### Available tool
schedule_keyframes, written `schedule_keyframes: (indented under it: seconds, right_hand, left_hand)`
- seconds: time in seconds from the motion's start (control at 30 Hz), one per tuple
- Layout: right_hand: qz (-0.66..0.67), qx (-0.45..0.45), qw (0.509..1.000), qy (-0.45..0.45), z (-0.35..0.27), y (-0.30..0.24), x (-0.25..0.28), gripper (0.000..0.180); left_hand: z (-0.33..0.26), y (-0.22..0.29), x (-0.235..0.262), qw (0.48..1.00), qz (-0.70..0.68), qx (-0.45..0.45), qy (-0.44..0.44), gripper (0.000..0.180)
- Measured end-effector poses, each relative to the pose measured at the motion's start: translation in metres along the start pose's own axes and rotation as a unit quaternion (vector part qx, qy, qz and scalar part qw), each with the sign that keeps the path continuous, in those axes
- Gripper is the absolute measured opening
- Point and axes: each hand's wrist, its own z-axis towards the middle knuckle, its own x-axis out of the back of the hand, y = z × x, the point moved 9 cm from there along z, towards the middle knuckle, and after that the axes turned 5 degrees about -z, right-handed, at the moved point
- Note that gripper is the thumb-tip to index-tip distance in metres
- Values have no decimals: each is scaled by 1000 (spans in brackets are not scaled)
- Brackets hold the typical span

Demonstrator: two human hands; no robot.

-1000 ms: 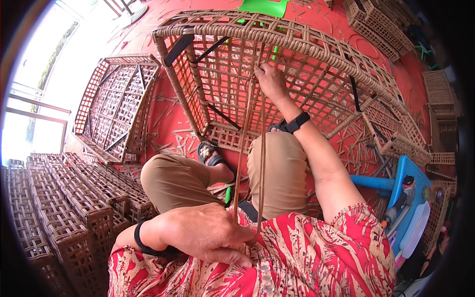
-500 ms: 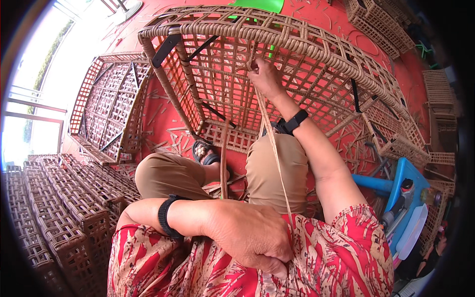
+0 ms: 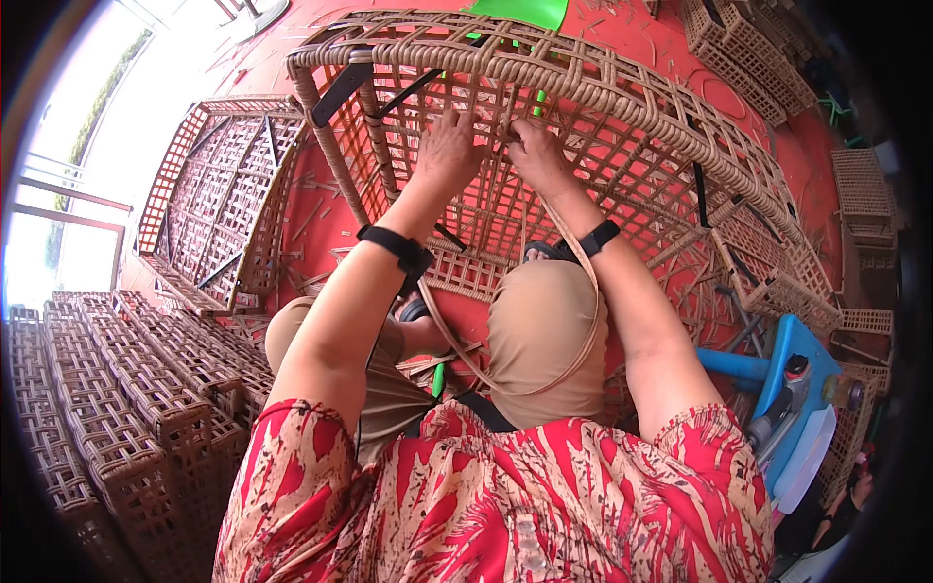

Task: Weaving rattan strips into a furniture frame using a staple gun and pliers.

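A large woven rattan frame point(image 3: 603, 87) stands tilted in front of my knees, its open lattice facing me and black metal brackets point(image 3: 342, 94) at its corners. My left hand point(image 3: 450, 154) is at the lattice just below the thick wrapped rim, fingers curled. What it grips, if anything, is hidden. Close beside it, my right hand point(image 3: 537, 158) pinches at a flat tan rattan strip near the middle of the lattice. A long loop of that strip point(image 3: 530, 391) hangs down across my right knee and rises again toward my left forearm.
Another woven panel point(image 3: 228, 194) leans at the left, with stacked woven panels point(image 3: 126, 389) nearer. Cut strips litter the red floor point(image 3: 316, 219). A blue stool point(image 3: 802, 360) with tools stands at the right. Beyond the frame is a green plastic thing point(image 3: 530, 12); more woven pieces point(image 3: 748, 58) sit far right.
My left hand has gone from my lap up to the lattice beside my right hand. The strip, stretched toward my lap before, now hangs in a slack loop over my knee.
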Motion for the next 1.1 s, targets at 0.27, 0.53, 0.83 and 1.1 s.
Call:
schedule_keyframes:
  seconds: [0.27, 0.53, 0.83, 1.1]
  right_hand:
    - [156, -129, 976, -84, -13, 48, -24, 23]
    - [143, -99, 982, -73, -1, 33, -15, 18]
    - [-54, 27, 998, -20, -2, 4, 23, 11]
    - [-47, -42, 998, -31, -12, 7, 25, 14]
  left_hand:
    - [-42, -32, -5, 963, -25, 93, -251, 8]
    - [-237, -212, 256, 711, 305, 393, -497, 24]
    - [-56, -54, 84, 930, -147, 160, -298, 23]
    - [-3, -1, -84, 899, -309, 214, -225, 24]
